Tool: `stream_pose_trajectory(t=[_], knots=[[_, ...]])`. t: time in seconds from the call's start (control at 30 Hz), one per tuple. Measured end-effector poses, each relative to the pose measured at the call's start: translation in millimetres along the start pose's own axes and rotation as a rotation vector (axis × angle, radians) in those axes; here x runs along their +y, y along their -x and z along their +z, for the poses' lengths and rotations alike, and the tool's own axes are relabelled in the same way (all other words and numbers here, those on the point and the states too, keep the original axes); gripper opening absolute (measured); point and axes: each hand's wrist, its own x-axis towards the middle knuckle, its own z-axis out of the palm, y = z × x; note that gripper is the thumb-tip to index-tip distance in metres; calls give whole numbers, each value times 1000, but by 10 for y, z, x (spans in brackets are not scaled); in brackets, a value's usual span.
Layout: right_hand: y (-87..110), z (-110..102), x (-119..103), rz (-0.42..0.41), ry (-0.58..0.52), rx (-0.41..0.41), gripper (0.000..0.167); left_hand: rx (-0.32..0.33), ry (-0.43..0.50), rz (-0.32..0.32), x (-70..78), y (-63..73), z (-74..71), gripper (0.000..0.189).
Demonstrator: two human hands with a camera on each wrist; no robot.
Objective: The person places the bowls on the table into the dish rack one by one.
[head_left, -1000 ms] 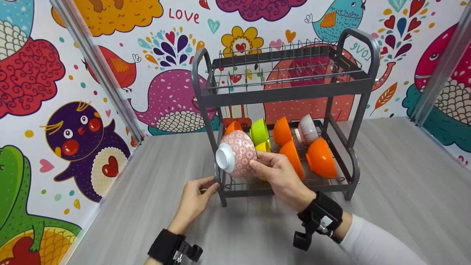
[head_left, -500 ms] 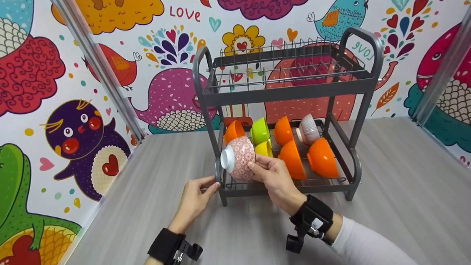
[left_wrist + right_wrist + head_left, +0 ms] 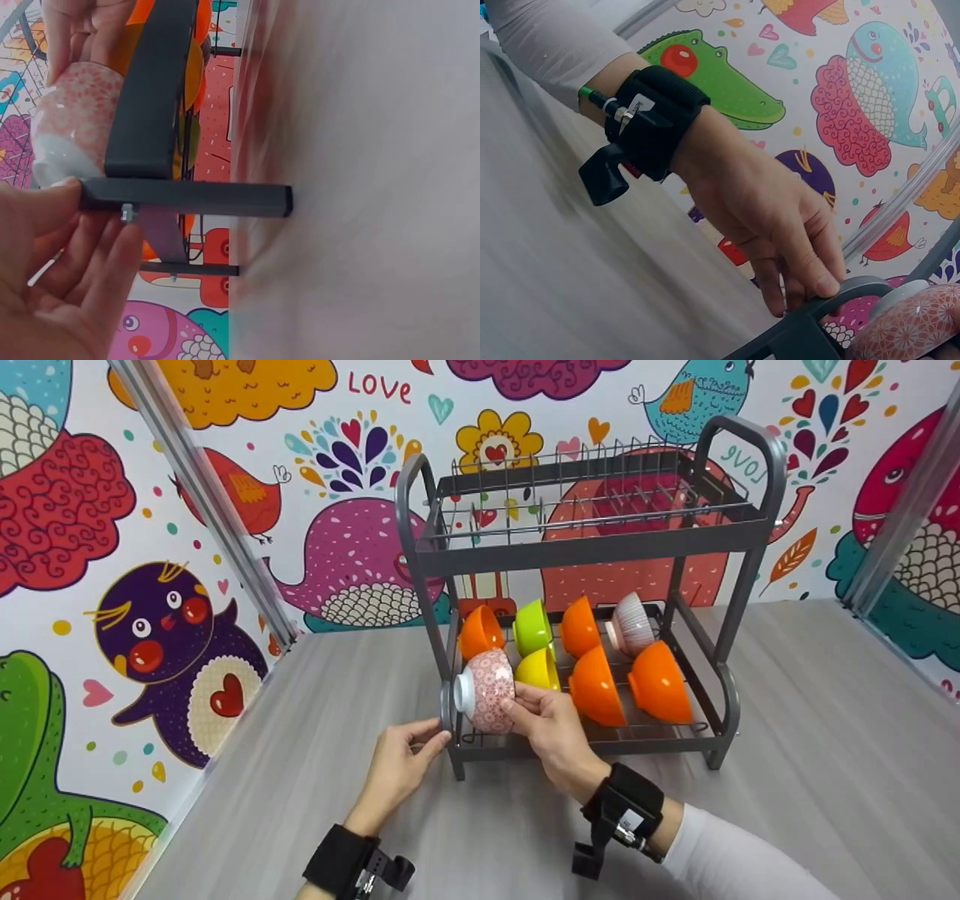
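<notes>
My right hand [image 3: 553,733] pinches a pink flower-patterned bowl [image 3: 495,690] by its rim, thumb on the outside. Tipped on its side, the bowl has its white foot facing left and overlaps the front left of the lower tier of a grey two-tier dish rack [image 3: 600,540]. With thumb and fingers, my left hand [image 3: 405,757] grips the rack's front left post. In the left wrist view the post's end [image 3: 187,196] lies between the left thumb and fingers, with the bowl [image 3: 79,105] just beyond. The right wrist view shows the left hand [image 3: 772,217] on the frame.
Orange bowls [image 3: 660,682], a yellow bowl [image 3: 538,667], a green bowl [image 3: 532,626] and a striped bowl [image 3: 631,624] lean in two rows on the lower tier. The upper wire tier [image 3: 585,502] overhangs them. A patterned wall [image 3: 352,562] stands behind the grey table [image 3: 300,697].
My right hand has lowered the pink bowl toward the lower tier and turned it more upright on its side, uncovering the orange and yellow bowls behind. The left hand keeps its place.
</notes>
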Motion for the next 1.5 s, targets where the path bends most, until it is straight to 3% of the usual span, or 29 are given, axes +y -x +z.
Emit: stream_pose_trajectory(t=[0.23, 0.5, 0.63, 0.8, 0.97, 1.1, 1.3, 1.5], knots=[[-43, 73, 82, -96, 112, 46, 34, 4, -10, 0, 6, 1, -1, 25], [-48, 125, 102, -243, 366, 145, 34, 12, -21, 9, 9, 4, -3, 26], [-43, 140, 128, -310, 458, 156, 34, 15, -14, 6, 7, 10, -5, 24], [-49, 175, 143, -376, 514, 154, 35, 15, -12, 8, -7, 18, -5, 26], [-74, 216, 144, -454, 577, 161, 25, 17, -23, 8, -17, 29, -9, 30], [-86, 243, 144, -458, 610, 158, 17, 18, -26, 7, -18, 32, -6, 30], [-81, 273, 169, -482, 660, 143, 25, 20, -9, 5, -18, 22, 4, 28], [-94, 291, 195, -526, 720, 129, 22, 15, -8, -1, -18, 18, 8, 28]])
